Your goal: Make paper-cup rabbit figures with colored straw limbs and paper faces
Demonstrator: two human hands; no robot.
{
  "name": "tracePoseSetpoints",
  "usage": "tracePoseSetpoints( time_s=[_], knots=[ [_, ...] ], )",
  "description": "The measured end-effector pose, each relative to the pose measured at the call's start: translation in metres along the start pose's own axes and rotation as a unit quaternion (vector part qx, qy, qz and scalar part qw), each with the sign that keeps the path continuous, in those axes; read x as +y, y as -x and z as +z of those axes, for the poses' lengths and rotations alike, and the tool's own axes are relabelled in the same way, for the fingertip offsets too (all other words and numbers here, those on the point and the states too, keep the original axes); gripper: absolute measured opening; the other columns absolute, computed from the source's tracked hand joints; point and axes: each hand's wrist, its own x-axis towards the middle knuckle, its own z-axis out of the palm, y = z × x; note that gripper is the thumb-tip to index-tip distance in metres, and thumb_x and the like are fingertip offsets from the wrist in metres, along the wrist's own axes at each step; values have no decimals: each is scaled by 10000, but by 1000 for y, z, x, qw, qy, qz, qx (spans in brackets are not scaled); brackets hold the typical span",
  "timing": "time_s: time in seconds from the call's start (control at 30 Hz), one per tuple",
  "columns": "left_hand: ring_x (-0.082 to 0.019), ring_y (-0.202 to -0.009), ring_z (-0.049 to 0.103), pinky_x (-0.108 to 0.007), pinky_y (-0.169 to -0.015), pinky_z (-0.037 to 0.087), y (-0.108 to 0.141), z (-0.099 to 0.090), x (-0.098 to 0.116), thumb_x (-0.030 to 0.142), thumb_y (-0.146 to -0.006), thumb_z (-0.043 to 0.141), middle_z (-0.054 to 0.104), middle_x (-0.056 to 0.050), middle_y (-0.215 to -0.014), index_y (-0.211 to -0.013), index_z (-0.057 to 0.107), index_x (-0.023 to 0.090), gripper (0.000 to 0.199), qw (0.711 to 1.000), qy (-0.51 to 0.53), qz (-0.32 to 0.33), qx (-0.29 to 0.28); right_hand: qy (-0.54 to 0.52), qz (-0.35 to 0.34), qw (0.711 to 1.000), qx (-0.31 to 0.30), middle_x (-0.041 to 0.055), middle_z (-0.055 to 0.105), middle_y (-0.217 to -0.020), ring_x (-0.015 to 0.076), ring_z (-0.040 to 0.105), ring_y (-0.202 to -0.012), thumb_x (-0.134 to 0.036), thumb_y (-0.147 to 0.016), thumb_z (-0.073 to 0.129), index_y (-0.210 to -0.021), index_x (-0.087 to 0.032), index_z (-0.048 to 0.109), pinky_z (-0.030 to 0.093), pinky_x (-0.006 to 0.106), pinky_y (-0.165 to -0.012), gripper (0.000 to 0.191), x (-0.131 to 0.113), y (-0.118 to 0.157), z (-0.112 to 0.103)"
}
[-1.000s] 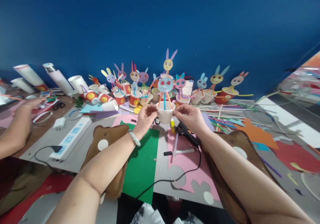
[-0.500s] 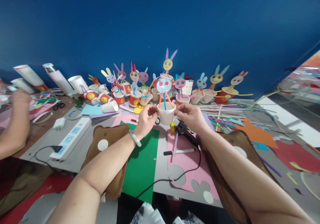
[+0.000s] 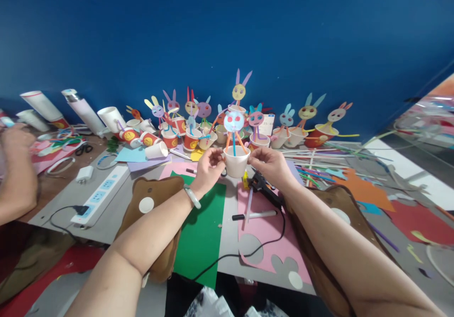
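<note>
A white paper cup (image 3: 236, 165) stands upright between my hands, just above or on the table; which of these I cannot tell. Pinched at its left side is my left hand (image 3: 209, 169), with a pale bangle on the wrist. My right hand (image 3: 272, 167) pinches the opposite side near the rim. Out of the cup rises a paper figure (image 3: 234, 121) with a round light-blue face, red eyes and orange and blue stick limbs. Below my right hand lies a black hot glue gun (image 3: 261, 184) with a yellow tip.
Many cups with rabbit figures (image 3: 307, 112) line the blue wall. A power strip (image 3: 101, 195) lies left, a green sheet (image 3: 200, 232) and a marker (image 3: 253, 215) in front. Another person's arm (image 3: 17, 170) is at far left. The glue gun's cord crosses the pink paper (image 3: 273, 246).
My hands and the cup stay nearly still, with only a very slight shift in view. At far left, the other person's hand has moved a little to the left.
</note>
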Motion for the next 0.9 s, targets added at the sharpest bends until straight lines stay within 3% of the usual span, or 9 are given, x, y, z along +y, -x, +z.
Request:
tracePoseSetpoints(
  time_s=[0.2, 0.33, 0.5, 0.63, 0.9],
  knots=[
    [-208, -1023, 645, -349, -874, 526, -1, -1, 3, 257, -638, 822, 625, -96, -1180, -1158, 499, 195, 616, 993, 82, -50, -69, 12, -16, 999, -49, 15, 649, -665, 142, 557, -619, -321, -720, 671, -687, -175, 629, 443, 279, -622, 156, 3, 1, 4],
    [-243, -1002, 674, -419, -910, 532, 0, 1, 3, 335, -541, 903, 672, -89, -1094, -1148, 440, 193, 777, 988, 90, -74, -105, 25, -38, 995, -90, 11, 645, -656, 138, 556, -607, -312, -740, 656, -711, -171, 637, 439, 266, -595, 145, -1, 6, 7],
    [-243, -1011, 683, -402, -927, 534, 6, 3, 13, 341, -608, 866, 676, -108, -1104, -1111, 494, 166, 650, 996, 44, -52, -65, 24, -51, 994, -94, 7, 646, -650, 140, 561, -607, -294, -737, 670, -708, -177, 636, 453, 263, -601, 126, -9, 10, 8],
    [-229, -959, 699, -388, -900, 546, 6, 2, 16, 317, -660, 830, 704, -113, -1047, -1067, 562, 147, 517, 994, 43, -56, -78, 21, -45, 995, -91, 9, 649, -651, 142, 561, -606, -310, -753, 674, -704, -182, 639, 455, 264, -601, 142, -11, 10, 9],
    [-225, -966, 699, -366, -867, 556, 11, 6, 16, 327, -691, 812, 713, -119, -1062, -1041, 575, 152, 457, 995, 32, -43, -84, 19, -22, 998, -52, 15, 629, -637, 138, 535, -591, -296, -729, 667, -685, -181, 616, 423, 255, -558, 134, -11, 15, 16]
  ],
)
